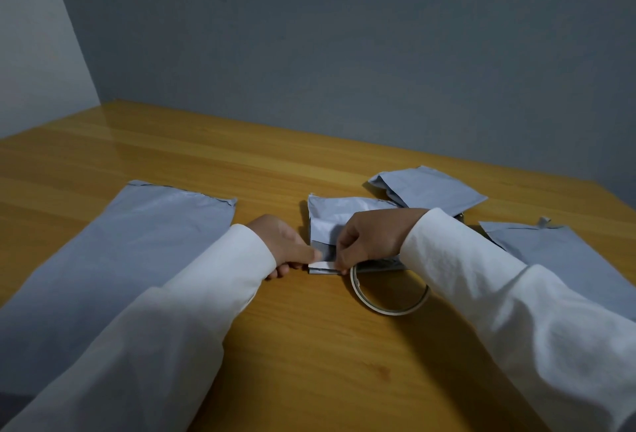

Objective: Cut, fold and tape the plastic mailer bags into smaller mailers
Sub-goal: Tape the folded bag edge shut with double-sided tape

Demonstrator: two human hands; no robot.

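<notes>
The left hand [287, 246] and right hand [368, 239] both pinch a white strip of tape [320, 264] at the near edge of a small folded mailer [335, 216] on the wooden surface [309, 363]. A tape roll [389, 290] lies just beside the right hand. A large mailer bag [120, 259] lies left, and others [430, 187] right.

surface [309, 345]: wood, yellow-brown, smooth, semi-gloss with grain lines showing; mailer bags, e.g. big one at left [130, 259]: thin grey plastic film, matt, lightly creased; small mailer [339, 216] at centre: same film, more crumpled; tape roll [389, 294]: thin ring, pale glossy edge; sleeves [192, 311]: white woven cloth, matt, wrinkled; wall [344, 36]: matt grey
</notes>
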